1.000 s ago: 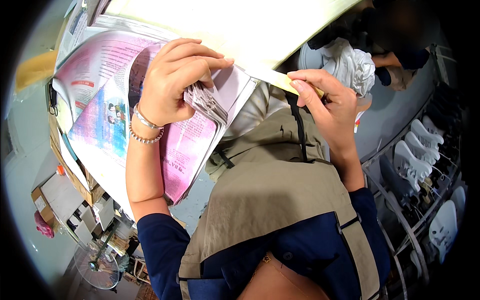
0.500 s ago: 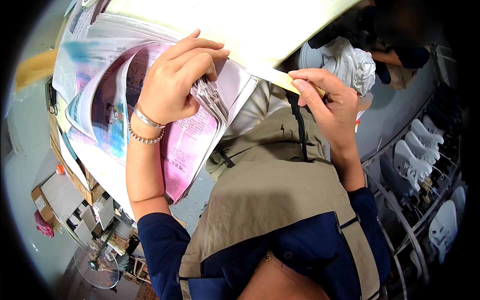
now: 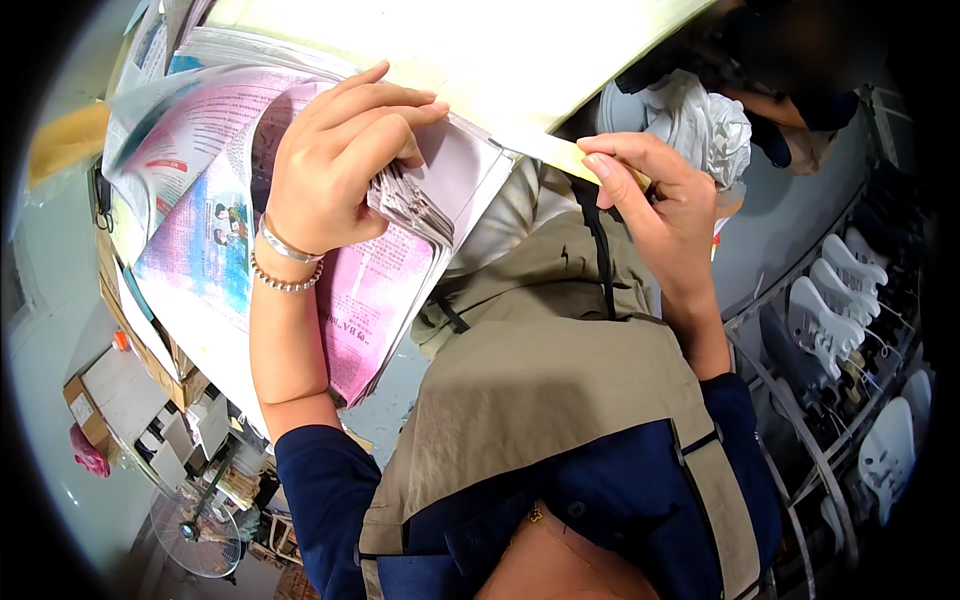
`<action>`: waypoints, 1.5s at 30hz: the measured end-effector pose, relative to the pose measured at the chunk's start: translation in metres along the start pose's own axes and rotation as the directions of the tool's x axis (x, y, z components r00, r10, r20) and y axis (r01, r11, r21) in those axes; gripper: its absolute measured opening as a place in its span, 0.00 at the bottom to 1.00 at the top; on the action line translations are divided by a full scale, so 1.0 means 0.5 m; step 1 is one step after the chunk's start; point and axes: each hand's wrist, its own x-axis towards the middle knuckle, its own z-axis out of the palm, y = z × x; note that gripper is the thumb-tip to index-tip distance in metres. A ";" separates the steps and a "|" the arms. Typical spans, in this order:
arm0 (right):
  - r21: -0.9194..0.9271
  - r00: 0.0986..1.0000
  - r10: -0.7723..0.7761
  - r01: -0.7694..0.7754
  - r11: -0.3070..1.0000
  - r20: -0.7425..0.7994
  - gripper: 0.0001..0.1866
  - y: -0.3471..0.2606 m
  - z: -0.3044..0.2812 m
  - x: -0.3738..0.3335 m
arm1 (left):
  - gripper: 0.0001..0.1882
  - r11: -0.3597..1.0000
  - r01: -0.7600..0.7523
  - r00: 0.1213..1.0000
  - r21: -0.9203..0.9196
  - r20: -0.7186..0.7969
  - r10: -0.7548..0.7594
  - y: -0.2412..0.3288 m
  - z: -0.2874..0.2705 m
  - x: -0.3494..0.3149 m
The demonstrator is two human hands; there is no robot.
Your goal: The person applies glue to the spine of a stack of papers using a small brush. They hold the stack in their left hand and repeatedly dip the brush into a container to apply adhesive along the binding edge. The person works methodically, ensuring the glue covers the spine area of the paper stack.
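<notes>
A thick stack of newspaper (image 3: 375,325), tinted pink and blue, lies on the left side of the pale worktop (image 3: 480,50). My left hand (image 3: 345,165) rests over it with bent fingers, closed about a bunch of crinkled page edges; the thumb is partly hidden. Beside that hand, loose sheets (image 3: 190,150) curl up and over to the left. To the right, my right hand (image 3: 660,195) pinches a flat yellow strip (image 3: 565,155) between thumb and fingers. Its pale far end reaches the right edge of the stack near the worktop's edge.
White crumpled cloth or plastic (image 3: 705,130) sits in a tub beyond my right hand, with another person's arm (image 3: 770,110) behind it. A rack of white curved pieces (image 3: 825,320) stands at the right. A fan (image 3: 195,525) is at lower left.
The curled sheets at the left have flopped further over, baring more of a blue and pink page with small figures. My left hand has shifted slightly left; my right hand barely moved.
</notes>
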 end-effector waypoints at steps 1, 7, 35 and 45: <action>-0.004 1.000 0.002 -0.002 1.000 0.003 0.06 0.000 -0.001 0.000 | 0.12 1.000 -0.003 1.000 0.004 -0.001 0.003 -0.001 0.000 -0.001; -0.029 1.000 0.004 -0.004 1.000 0.017 0.06 0.001 -0.001 0.003 | 0.11 1.000 -0.010 1.000 0.012 0.012 0.010 -0.004 0.001 -0.001; 0.137 0.990 0.108 -0.119 0.983 0.088 0.12 -0.003 -0.004 0.034 | 0.09 0.999 -0.018 1.000 -0.046 0.023 0.019 -0.012 0.005 0.001; -0.172 0.966 -0.126 0.167 0.971 0.225 0.11 -0.016 -0.029 0.110 | 0.15 0.996 -0.020 0.998 -0.086 -0.056 0.015 -0.001 0.013 0.012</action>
